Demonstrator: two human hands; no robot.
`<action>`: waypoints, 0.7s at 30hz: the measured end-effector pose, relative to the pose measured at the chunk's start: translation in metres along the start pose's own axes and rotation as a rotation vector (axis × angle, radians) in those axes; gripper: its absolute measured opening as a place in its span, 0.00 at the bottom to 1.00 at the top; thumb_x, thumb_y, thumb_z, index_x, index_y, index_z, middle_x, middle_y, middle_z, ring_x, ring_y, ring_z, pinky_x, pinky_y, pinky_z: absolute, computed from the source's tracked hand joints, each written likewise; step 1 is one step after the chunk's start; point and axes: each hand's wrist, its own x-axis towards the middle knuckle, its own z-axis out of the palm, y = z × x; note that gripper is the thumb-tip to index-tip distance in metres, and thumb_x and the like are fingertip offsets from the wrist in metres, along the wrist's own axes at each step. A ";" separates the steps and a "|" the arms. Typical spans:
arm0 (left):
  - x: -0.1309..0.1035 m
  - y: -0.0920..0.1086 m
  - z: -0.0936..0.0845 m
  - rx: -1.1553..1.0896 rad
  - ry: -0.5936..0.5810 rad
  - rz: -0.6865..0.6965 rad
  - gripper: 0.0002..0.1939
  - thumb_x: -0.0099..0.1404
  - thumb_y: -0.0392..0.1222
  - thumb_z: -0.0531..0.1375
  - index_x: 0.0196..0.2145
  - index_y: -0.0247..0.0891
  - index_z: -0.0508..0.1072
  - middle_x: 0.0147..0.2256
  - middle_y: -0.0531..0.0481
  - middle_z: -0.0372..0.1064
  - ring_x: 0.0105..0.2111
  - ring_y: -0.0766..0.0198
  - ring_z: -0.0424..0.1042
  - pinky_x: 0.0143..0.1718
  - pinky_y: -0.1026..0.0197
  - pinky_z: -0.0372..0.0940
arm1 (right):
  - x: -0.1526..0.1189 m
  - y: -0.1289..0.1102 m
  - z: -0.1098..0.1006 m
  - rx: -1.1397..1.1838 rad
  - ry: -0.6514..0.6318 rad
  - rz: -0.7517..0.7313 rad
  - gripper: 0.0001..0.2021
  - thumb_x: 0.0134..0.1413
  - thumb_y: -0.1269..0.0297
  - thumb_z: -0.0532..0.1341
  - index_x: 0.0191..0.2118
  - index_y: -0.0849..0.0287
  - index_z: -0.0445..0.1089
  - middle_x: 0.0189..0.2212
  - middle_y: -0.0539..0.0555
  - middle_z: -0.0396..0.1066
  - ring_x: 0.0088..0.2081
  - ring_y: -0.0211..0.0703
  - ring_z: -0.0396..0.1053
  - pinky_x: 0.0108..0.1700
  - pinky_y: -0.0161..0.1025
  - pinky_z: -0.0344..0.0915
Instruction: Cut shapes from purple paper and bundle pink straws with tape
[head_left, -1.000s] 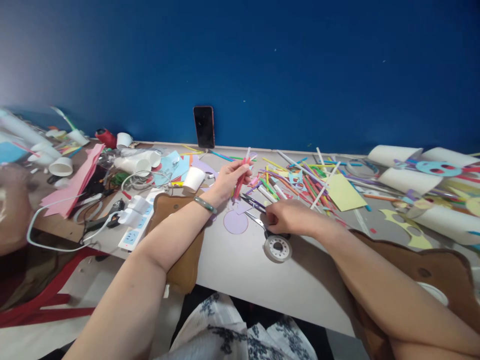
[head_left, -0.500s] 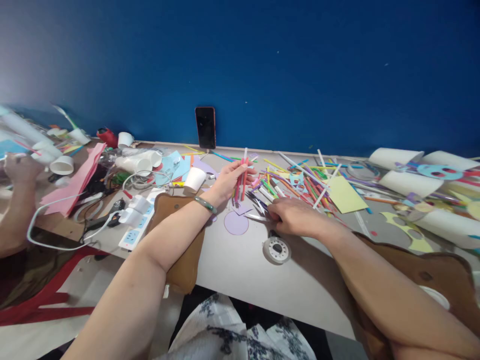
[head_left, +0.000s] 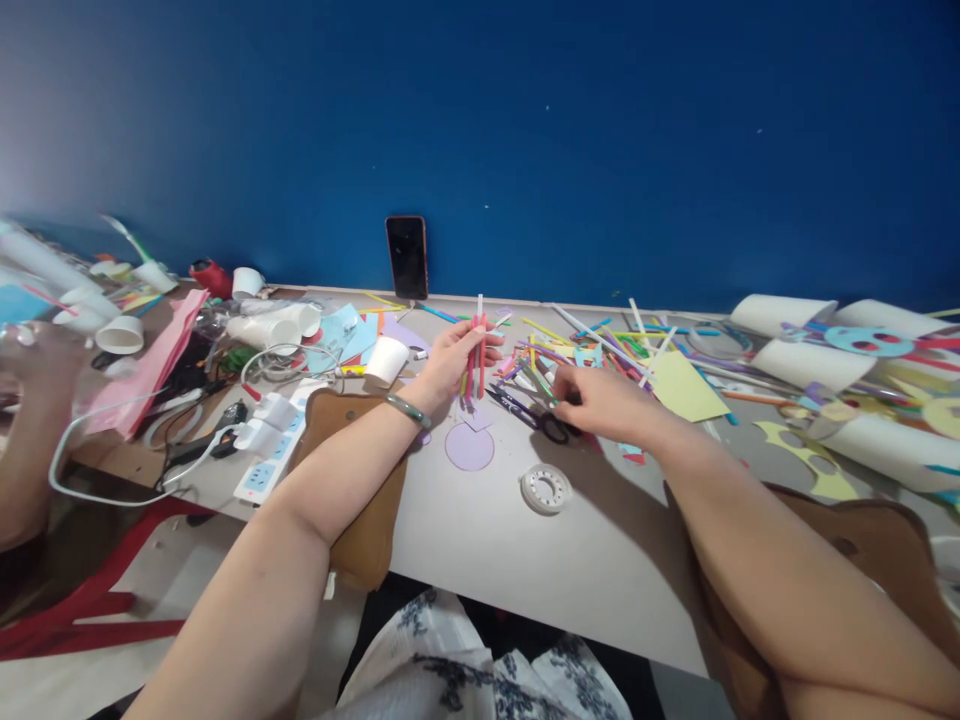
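Note:
My left hand (head_left: 456,358) holds a small bundle of coloured straws (head_left: 481,368), pink and red ones among them, upright between thumb and fingers. Below it a purple paper circle (head_left: 470,447) lies flat on the table. My right hand (head_left: 592,402) is curled above the pile of loose coloured straws (head_left: 622,350), fingers bent toward the thumb; whether anything small is between them is hard to make out. Black-handled scissors (head_left: 553,430) rest on the table just left of it. Nearer me sits a roll of tape (head_left: 546,489).
A white paper cup (head_left: 386,361) stands left of the straws, with a power strip (head_left: 262,470) and cables farther left. A phone (head_left: 407,257) leans on the blue wall. White paper rolls (head_left: 814,367) lie at right. Another person's hand (head_left: 41,355) is at far left.
The scissors have been let go and lie on the table, and my right hand has risen slightly toward the straws. The straw bundle in my left hand has shifted a little.

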 end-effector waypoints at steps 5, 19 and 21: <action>-0.006 0.000 0.001 0.005 -0.085 0.004 0.10 0.64 0.44 0.64 0.39 0.34 0.72 0.31 0.50 0.74 0.26 0.70 0.71 0.30 0.66 0.67 | 0.009 0.002 0.005 0.538 0.334 0.065 0.07 0.47 0.64 0.61 0.32 0.53 0.61 0.25 0.50 0.73 0.23 0.41 0.64 0.28 0.39 0.56; -0.020 -0.009 0.009 0.241 -0.438 0.010 0.23 0.59 0.58 0.67 0.37 0.32 0.74 0.26 0.50 0.71 0.25 0.70 0.68 0.31 0.64 0.61 | 0.017 -0.024 0.032 1.215 0.309 -0.063 0.19 0.48 0.47 0.69 0.33 0.54 0.64 0.28 0.47 0.68 0.32 0.39 0.67 0.37 0.39 0.64; -0.021 -0.007 0.010 0.249 -0.449 0.017 0.23 0.59 0.58 0.66 0.36 0.33 0.73 0.26 0.50 0.70 0.25 0.69 0.68 0.31 0.64 0.60 | 0.016 -0.026 0.032 1.293 0.196 -0.094 0.19 0.51 0.47 0.67 0.35 0.54 0.62 0.28 0.46 0.70 0.31 0.40 0.68 0.36 0.40 0.65</action>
